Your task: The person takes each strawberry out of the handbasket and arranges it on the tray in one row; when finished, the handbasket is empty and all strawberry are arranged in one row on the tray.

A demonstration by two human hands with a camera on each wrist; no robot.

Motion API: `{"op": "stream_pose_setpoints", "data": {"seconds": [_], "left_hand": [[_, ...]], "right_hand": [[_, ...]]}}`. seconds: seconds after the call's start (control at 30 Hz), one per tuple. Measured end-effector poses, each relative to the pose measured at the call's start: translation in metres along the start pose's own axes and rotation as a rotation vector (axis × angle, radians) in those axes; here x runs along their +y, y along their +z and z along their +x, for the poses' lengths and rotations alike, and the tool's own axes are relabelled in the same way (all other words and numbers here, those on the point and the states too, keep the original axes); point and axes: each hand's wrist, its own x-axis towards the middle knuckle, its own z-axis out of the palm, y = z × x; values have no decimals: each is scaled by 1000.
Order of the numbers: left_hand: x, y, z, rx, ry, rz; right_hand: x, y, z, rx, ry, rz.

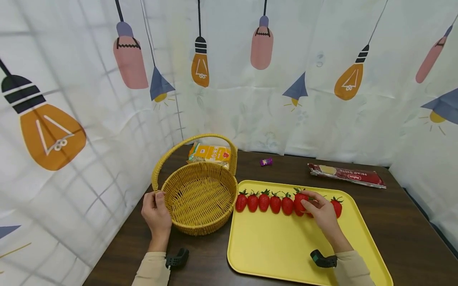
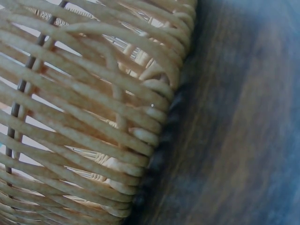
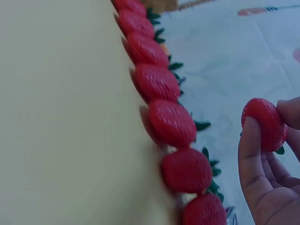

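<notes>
My left hand (image 1: 157,216) grips the left side of a yellow wicker basket (image 1: 200,229) by its rim, near the foot of its tall arched handle (image 1: 191,138). The basket holds nothing. Its woven wall (image 2: 84,108) fills much of the left wrist view, where the hand is out of sight. With thumb and fingers, my right hand (image 1: 323,216) pinches a red strawberry (image 3: 265,124) above a row of strawberries (image 1: 263,201). That row lies along the far side of a yellow tray (image 1: 275,242), green leaves pointing away from me. The hand partly covers the row's right part.
Behind the basket lies an orange-and-yellow snack packet (image 1: 211,153). A small purple wrapped sweet (image 1: 266,162) and a long red packet (image 1: 347,175) lie beyond the tray on the dark wooden table (image 1: 416,230). A lamp-patterned curtain (image 1: 229,103) hangs behind and at the left.
</notes>
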Motion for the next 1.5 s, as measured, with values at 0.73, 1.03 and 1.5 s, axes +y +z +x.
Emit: {"op": "stream_pose_setpoints", "data": {"seconds": [0.73,1.03,1.5], "left_hand": [[44,1,7,-21,-23,-23],[45,2,5,-25,-34,-21],[43,2,2,-44,-53,-22]], "right_hand": [[27,-63,11,418,120,127],[36,-88,8,472,142,179],[50,-106,6,455,365,-100]]}}
